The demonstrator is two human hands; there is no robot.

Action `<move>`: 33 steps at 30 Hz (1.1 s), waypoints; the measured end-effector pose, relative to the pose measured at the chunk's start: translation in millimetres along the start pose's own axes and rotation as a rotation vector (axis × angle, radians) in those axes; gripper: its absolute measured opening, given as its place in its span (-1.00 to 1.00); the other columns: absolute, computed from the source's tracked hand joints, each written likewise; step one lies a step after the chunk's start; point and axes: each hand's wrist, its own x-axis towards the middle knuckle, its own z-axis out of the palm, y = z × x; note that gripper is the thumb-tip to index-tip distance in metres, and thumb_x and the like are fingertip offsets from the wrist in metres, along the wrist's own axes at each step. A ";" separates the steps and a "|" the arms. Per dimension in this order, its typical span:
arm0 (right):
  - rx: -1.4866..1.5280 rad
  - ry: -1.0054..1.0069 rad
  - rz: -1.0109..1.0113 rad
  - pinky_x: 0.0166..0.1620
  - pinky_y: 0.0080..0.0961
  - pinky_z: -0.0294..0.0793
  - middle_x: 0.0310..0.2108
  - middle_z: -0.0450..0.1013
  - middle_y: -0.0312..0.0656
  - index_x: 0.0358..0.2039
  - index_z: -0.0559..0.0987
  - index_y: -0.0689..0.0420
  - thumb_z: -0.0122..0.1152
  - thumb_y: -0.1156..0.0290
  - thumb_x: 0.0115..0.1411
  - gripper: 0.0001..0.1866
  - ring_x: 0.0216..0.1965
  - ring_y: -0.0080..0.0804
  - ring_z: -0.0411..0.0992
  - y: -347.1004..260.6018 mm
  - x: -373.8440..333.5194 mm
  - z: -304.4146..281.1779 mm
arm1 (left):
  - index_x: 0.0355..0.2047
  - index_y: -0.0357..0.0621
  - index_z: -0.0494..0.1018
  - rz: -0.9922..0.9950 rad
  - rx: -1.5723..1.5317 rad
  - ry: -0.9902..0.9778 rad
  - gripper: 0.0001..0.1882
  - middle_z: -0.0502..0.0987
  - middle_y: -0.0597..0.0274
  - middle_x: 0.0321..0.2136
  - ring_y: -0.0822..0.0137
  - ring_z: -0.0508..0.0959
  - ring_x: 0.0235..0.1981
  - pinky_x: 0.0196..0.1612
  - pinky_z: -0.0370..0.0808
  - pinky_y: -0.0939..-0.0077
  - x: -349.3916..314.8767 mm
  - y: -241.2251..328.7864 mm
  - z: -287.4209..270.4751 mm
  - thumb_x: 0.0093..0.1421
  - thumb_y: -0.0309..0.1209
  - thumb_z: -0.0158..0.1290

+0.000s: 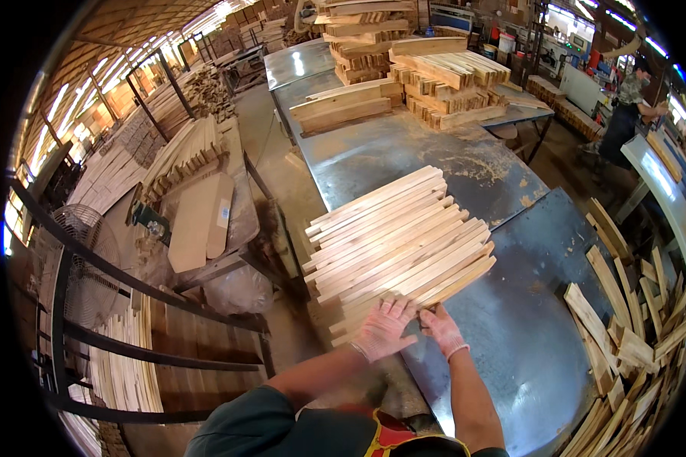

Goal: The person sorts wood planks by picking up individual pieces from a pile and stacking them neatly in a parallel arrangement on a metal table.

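Your sticks (400, 240) lie side by side, ends not yet even, left hand (386, 329) spread, right hand (442, 330) bent, grip unclear.

Bright strip lights (59, 100) beneath a long workshop roof (118, 27); brown floor (262, 137), metal-topped table (358, 164).

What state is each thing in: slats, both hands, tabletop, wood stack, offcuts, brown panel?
Wooden slats: side by side, ends uneven
Left hand: gloved, fingers extended, at the slats' near edge
Right hand: gloved, at the slats' near edge, grip unclear
Metal tabletop: shiny, sawdust scattered on it
Wood stack: piled in layers
Offcuts: loosely heaped
Brown panel: lying flat
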 end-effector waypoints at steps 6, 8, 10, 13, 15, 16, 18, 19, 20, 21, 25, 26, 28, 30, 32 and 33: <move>0.098 0.621 -0.005 0.26 -0.38 0.44 0.31 0.43 0.07 0.49 0.18 0.23 0.29 0.28 0.36 -0.20 0.29 -0.25 0.42 64.7 -175.8 -84.6 | 0.34 0.00 0.37 0.256 -0.088 0.077 -0.33 0.36 0.01 0.37 -0.05 0.29 0.42 0.44 0.20 -0.09 15.0 4.4 1.5 0.23 -0.12 0.11; 0.034 0.964 0.039 0.32 -0.39 0.39 0.30 0.43 0.10 0.48 0.19 0.28 0.28 0.28 0.36 -0.21 0.31 -0.21 0.41 60.2 -258.3 -103.6 | 0.46 0.00 0.24 0.234 -0.013 0.082 -0.11 0.25 0.05 0.44 -0.05 0.14 0.49 0.50 0.04 -0.06 7.2 26.4 7.7 0.19 0.05 0.20; -0.243 1.422 -0.021 0.31 -0.27 0.40 0.23 0.49 0.10 0.41 0.33 0.24 0.37 0.30 0.28 -0.25 0.26 -0.07 0.44 120.0 -349.1 -132.3 | 0.45 -0.03 0.25 0.338 -0.127 -0.010 -0.05 0.22 0.03 0.45 -0.08 0.15 0.48 0.48 0.09 -0.06 14.0 68.1 11.7 0.12 0.07 0.27; -0.631 1.924 0.141 0.26 -0.17 0.43 0.15 0.51 0.07 0.32 0.43 0.20 0.48 0.31 0.17 -0.27 0.17 0.02 0.47 174.8 -494.1 -136.4 | 0.45 -0.12 0.24 0.522 -0.371 -0.205 -0.07 0.24 -0.07 0.43 -0.11 0.21 0.45 0.47 0.16 0.04 12.5 162.9 23.8 0.14 -0.07 0.31; -0.813 2.050 0.352 0.31 -0.14 0.37 0.12 0.52 0.04 0.29 0.46 0.18 0.49 0.25 0.15 -0.28 0.19 0.03 0.44 208.5 -577.6 -111.9 | 0.45 -0.13 0.25 0.599 -0.558 -0.404 -0.05 0.28 -0.07 0.41 -0.07 0.26 0.43 0.45 0.21 0.13 -4.0 228.3 55.0 0.14 0.04 0.29; -0.772 2.068 0.601 0.35 -0.15 0.34 0.19 0.49 0.08 0.34 0.43 0.18 0.42 0.20 0.21 -0.27 0.24 0.06 0.42 216.8 -595.8 -109.8 | 0.45 -0.14 0.24 0.624 -0.620 -0.541 -0.05 0.28 -0.09 0.41 -0.08 0.26 0.43 0.45 0.21 0.15 18.7 262.0 52.8 0.15 0.03 0.28; -0.464 2.100 0.688 0.36 -0.18 0.34 0.27 0.43 0.15 0.40 0.35 0.20 0.33 0.13 0.27 -0.23 0.27 0.08 0.41 237.5 -643.7 -101.5 | 0.45 -0.16 0.23 0.592 -0.753 -0.840 -0.06 0.28 -0.12 0.41 -0.10 0.28 0.42 0.45 0.22 0.20 3.8 338.2 70.5 0.17 0.01 0.27; -0.024 2.006 0.636 0.38 -0.21 0.32 0.31 0.39 0.20 0.43 0.31 0.24 0.28 0.09 0.30 -0.21 0.28 0.08 0.41 240.5 -660.2 -110.0 | 0.46 -0.16 0.23 0.522 -0.853 -0.998 -0.08 0.26 -0.12 0.42 -0.09 0.26 0.44 0.46 0.21 0.23 -3.4 379.7 82.6 0.19 -0.01 0.26; 0.098 2.052 0.433 0.29 -0.21 0.40 0.20 0.51 0.17 0.36 0.36 0.30 0.26 0.09 0.31 -0.26 0.17 0.09 0.50 262.2 -662.1 -123.1 | 0.48 -0.17 0.18 0.545 -1.007 -1.140 -0.10 0.27 -0.09 0.41 -0.03 0.29 0.42 0.43 0.24 0.23 -7.0 414.4 114.1 0.23 -0.07 0.25; 0.068 1.927 0.461 0.23 -0.20 0.44 0.12 0.55 0.17 0.32 0.41 0.30 0.26 0.09 0.31 -0.30 0.10 0.09 0.53 236.2 -651.3 -143.8 | 0.50 -0.18 0.13 0.522 -1.155 -1.268 -0.11 0.29 -0.05 0.39 0.04 0.31 0.39 0.41 0.27 0.23 -5.1 438.8 145.5 0.27 -0.13 0.24; -0.074 1.681 0.552 0.04 -0.20 0.56 -0.07 0.63 0.17 0.23 0.54 0.04 0.27 0.02 0.27 -0.41 -0.03 0.08 0.59 216.8 -633.8 -196.7 | 0.40 -0.16 0.24 -0.076 -1.366 -1.684 -0.26 0.50 0.13 0.10 0.21 0.49 0.15 0.26 0.43 0.20 -54.8 587.2 110.9 0.29 -0.32 0.30; -0.056 1.650 0.574 0.10 -0.21 0.54 0.06 0.58 0.16 0.24 0.51 0.12 0.29 -0.04 0.25 -0.33 0.08 0.00 0.56 214.5 -621.6 -198.3 | 0.32 -0.13 0.32 -0.158 -1.379 -1.694 -0.34 0.54 0.16 0.01 0.20 0.53 0.08 0.21 0.47 0.21 -68.2 612.0 105.9 0.26 -0.38 0.32; -0.128 1.403 0.667 0.33 -0.17 0.39 0.32 0.38 0.22 0.40 0.34 0.23 0.24 -0.15 0.24 -0.11 0.34 0.05 0.37 181.8 -587.7 -205.5 | 0.18 -0.13 0.39 -0.180 -1.737 -1.535 -0.45 0.57 0.14 -0.05 0.18 0.57 0.02 0.11 0.56 0.18 -78.0 633.7 115.7 0.22 -0.47 0.33; -0.074 1.299 0.568 0.40 -0.20 0.31 0.38 0.31 0.24 0.49 0.17 0.25 0.26 -0.09 0.25 -0.02 0.40 0.08 0.30 158.6 -561.7 -194.4 | 0.20 -0.16 0.41 -0.361 -1.706 -1.352 -0.46 0.61 0.07 -0.06 0.10 0.63 -0.05 0.02 0.65 0.08 -65.1 623.3 120.9 0.23 -0.49 0.30; 0.010 1.013 0.432 0.33 -0.22 0.41 0.32 0.36 0.19 0.46 0.20 0.27 0.28 0.01 0.28 -0.09 0.28 0.02 0.42 96.1 -582.8 -186.7 | 0.14 -0.20 0.45 -0.295 -1.656 -1.553 -0.51 0.64 0.10 -0.12 0.15 0.67 -0.13 -0.02 0.66 0.13 -29.8 590.6 96.7 0.22 -0.43 0.30; -0.045 0.914 0.317 0.29 -0.19 0.45 0.24 0.44 0.17 0.43 0.25 0.27 0.27 0.03 0.28 -0.14 0.20 0.05 0.48 78.9 -590.7 -184.6 | 0.14 -0.22 0.46 -0.254 -1.599 -1.583 -0.52 0.64 0.10 -0.11 0.17 0.68 -0.14 -0.03 0.67 0.13 -1.2 563.5 84.3 0.24 -0.39 0.29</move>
